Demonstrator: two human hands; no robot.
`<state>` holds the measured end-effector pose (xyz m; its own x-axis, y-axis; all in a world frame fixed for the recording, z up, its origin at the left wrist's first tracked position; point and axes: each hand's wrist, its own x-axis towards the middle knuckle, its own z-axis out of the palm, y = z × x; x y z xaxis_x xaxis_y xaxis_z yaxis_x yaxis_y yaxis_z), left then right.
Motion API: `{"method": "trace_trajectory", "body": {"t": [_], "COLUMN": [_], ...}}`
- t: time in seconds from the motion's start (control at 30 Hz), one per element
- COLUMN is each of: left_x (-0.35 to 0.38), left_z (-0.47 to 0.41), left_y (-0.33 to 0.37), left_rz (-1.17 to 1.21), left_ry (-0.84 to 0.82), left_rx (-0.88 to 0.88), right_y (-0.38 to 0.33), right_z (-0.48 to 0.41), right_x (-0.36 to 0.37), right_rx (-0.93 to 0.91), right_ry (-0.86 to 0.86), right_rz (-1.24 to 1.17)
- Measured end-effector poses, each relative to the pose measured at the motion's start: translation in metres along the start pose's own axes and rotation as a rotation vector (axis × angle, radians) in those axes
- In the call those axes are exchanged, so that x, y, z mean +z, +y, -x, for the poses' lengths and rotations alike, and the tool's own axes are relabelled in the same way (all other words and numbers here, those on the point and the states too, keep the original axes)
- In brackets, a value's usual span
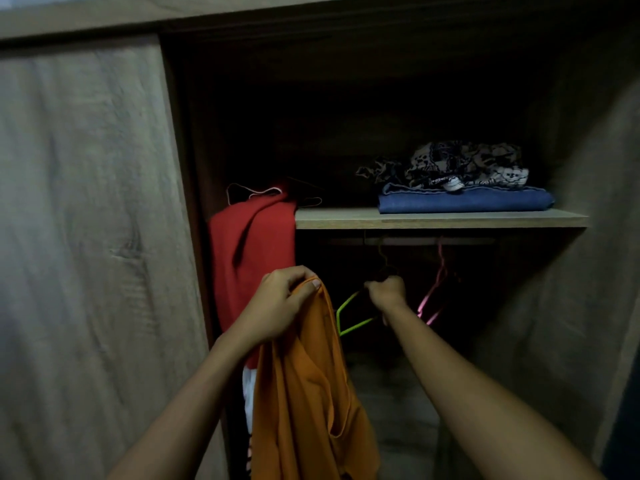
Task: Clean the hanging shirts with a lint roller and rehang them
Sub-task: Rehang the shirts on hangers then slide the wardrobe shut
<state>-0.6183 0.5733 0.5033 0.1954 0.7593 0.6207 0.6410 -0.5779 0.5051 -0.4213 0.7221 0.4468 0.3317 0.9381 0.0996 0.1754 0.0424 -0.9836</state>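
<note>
Below shelf (440,218), hands (280,303) (388,292) around shirt (304,393), hanger (358,326).

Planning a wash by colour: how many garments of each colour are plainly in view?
Orange shirt: 1
Red garment: 1
Folded blue garment: 1
Patterned black-and-cream garment: 1
Total: 4
White patch under the red one: cannot tell.

- Shelf (440,219): folded clothes (464,199) on its right part; draped garment (249,244) over its left end.
- Rod (429,241) under the shelf: spare hanger (433,292) right of the held hanger (346,313) in the right hand (388,292).
- Shirt (304,393), in the left hand (280,303), left of both hangers, before the draped garment.
</note>
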Motion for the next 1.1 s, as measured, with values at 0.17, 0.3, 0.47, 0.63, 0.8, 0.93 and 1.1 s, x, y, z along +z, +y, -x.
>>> {"method": "trace_trajectory", "body": {"t": [0.17,0.3,0.47,0.63,0.8,0.93,1.1], "left_x": [-0.001,-0.001,0.004,0.004,0.004,0.005,0.008], "left_z": [0.003,0.007,0.007,0.009,0.012,0.012,0.015], "left_y": [0.003,0.006,0.010,0.011,0.008,0.006,0.008], "left_rz": [-0.006,0.002,0.006,0.005,0.001,0.004,0.003], "left_ry": [0.007,0.006,0.000,0.014,0.027,0.028,0.040], "left_rx": [0.011,0.022,0.031,0.020,0.007,-0.006,-0.033], "right_y": [-0.006,0.011,0.016,0.008,-0.002,-0.013,-0.007], "right_z": [0.010,0.025,0.033,0.028,0.028,0.034,0.065], "right_x": [-0.014,-0.008,0.011,0.021,0.015,-0.004,-0.038], "right_rx": [0.026,0.085,0.165,0.230,0.164,0.103,0.045], "right_ry": [0.015,-0.053,-0.100,-0.142,-0.097,-0.088,-0.126], "right_rz": [0.033,0.032,-0.148,-0.228,-0.252,-0.243,-0.146]}}
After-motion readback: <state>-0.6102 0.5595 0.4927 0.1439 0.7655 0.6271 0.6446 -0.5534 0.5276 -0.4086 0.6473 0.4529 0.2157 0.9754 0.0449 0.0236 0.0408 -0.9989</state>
